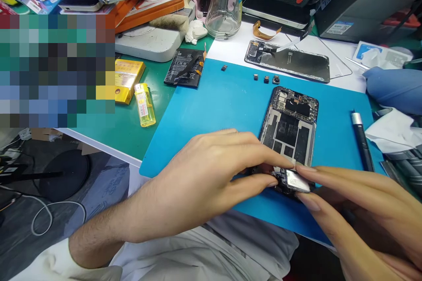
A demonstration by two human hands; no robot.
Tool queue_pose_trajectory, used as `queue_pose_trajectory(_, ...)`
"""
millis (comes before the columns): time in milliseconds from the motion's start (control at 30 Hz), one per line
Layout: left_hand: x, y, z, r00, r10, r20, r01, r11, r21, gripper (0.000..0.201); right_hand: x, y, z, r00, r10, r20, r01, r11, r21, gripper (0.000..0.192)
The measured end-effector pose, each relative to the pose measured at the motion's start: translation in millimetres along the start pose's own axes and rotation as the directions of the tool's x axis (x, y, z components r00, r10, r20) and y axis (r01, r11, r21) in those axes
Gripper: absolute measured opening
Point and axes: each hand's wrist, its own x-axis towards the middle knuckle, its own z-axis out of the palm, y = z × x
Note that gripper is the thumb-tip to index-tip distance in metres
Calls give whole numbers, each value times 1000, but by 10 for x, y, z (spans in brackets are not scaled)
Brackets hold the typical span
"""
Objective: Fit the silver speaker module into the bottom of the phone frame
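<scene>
On the blue mat (pixel 204 109) lies an opened phone body (pixel 286 128), its circuit board bare at the top end and its battery bay vacant. Over its lower end, a small black-and-silver speaker module (pixel 297 181) is pinched between my two hands. My left hand (pixel 204 175) reaches in from the left, with thumb and forefinger closed on the module's black side. From the right, my right hand (pixel 359 202) grips the silver end between thumb and fingertips. Whether the module touches the phone is hidden by my fingers.
Several tiny camera modules (pixel 266 79) sit along the mat's top edge. A removed battery (pixel 185 68) and a yellow lighter (pixel 145 105) lie left. A screen panel (pixel 290 61) and glass jar (pixel 225 4) are behind. A black pen-shaped tool (pixel 361 142) lies right.
</scene>
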Motion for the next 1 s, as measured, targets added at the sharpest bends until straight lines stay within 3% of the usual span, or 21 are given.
queue_pose_trajectory(400,-11,6,-14,998,58,-11,-59,996,-70,26,-10,-10,47,999,51,13,-51,999,-2,47)
queue_pose_trajectory(533,6,11,-6,1000,20,-10,-21,999,-50,24,-6,-162,46,998,49,26,-48,999,-10,44)
queue_pose_trajectory(633,11,34,1,999,-30,-26,29,999,-36,24,-11,-293,51,998,46,50,-45,999,-19,25)
queue_pose_trajectory(800,11,77,3,984,-178,-19,170,962,-215,14,21,-486,95,998,12,66,-10,999,-32,12)
queue_pose_trajectory(1000,18,60,-5,989,-146,0,144,972,-185,11,74,-523,172,997,72,22,-72,997,23,16)
